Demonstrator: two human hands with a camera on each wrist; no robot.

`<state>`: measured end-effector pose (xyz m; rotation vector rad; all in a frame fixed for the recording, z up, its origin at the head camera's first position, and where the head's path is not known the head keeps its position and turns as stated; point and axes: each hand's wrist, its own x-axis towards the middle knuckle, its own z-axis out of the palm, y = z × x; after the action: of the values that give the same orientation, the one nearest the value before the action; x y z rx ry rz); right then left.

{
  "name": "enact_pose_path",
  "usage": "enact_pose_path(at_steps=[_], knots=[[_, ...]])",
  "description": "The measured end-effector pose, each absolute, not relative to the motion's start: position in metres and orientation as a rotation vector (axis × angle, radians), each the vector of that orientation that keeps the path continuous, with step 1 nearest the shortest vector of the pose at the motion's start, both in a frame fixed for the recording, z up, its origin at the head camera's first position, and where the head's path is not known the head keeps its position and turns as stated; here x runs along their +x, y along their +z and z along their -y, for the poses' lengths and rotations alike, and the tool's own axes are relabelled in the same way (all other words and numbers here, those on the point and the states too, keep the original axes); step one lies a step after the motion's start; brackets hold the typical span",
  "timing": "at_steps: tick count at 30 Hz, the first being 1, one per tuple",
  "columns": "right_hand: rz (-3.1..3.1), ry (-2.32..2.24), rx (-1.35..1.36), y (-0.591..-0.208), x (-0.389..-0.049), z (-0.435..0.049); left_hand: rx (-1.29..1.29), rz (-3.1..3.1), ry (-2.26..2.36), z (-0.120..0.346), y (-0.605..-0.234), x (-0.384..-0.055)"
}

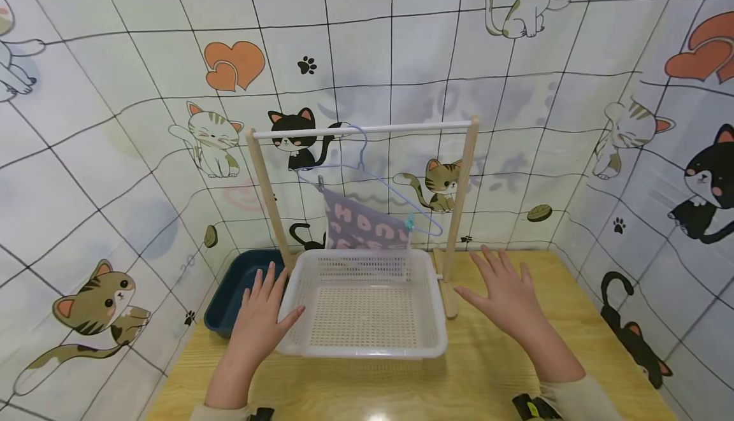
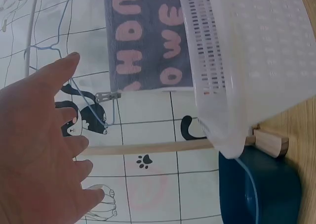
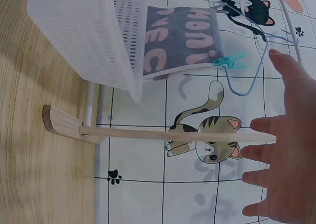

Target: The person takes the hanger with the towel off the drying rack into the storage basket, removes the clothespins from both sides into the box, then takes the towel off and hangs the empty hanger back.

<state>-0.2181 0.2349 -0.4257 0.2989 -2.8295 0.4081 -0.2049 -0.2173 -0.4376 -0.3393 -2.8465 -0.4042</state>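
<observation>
A purple-grey cloth with pink letters (image 1: 367, 220) hangs from a blue wire hanger (image 1: 395, 190) on the rack's white rail (image 1: 401, 128). A metal clip (image 2: 106, 96) grips one corner and a turquoise clothespin (image 3: 229, 61) the other; the hanger tilts down to the right. In front of the cloth stands a white perforated basket (image 1: 361, 352), hiding the cloth's lower edge. My left hand (image 1: 260, 316) is spread beside the basket's left side, overlapping it in the head view. To the right of the basket, my right hand (image 1: 507, 297) is spread too, holding nothing.
A dark blue basin (image 1: 216, 309) sits at the left behind my left hand. The rack's wooden posts (image 1: 461, 198) rise on both sides of the basket, with a wooden foot (image 1: 450, 303) at the right. Cat-printed walls enclose the wooden table (image 1: 487, 376).
</observation>
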Motion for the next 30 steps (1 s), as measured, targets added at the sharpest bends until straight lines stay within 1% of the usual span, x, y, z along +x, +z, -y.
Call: enact_pose_path(at_steps=[13, 23, 30], knots=[[2.578, 0.453, 0.411, -0.416, -0.242, -0.214, -0.415, 2.611, -0.429, 0.198, -0.431, -0.213], [2.423, 0.633, 0.421, -0.401, -0.26, -0.197, -0.452, 2.442, -0.43, 0.19, -0.425, -0.22], [2.491, 0.733, 0.388, -0.391, -0.273, -0.186, -0.495, 2.464, -0.399, 0.183, -0.426, -0.221]])
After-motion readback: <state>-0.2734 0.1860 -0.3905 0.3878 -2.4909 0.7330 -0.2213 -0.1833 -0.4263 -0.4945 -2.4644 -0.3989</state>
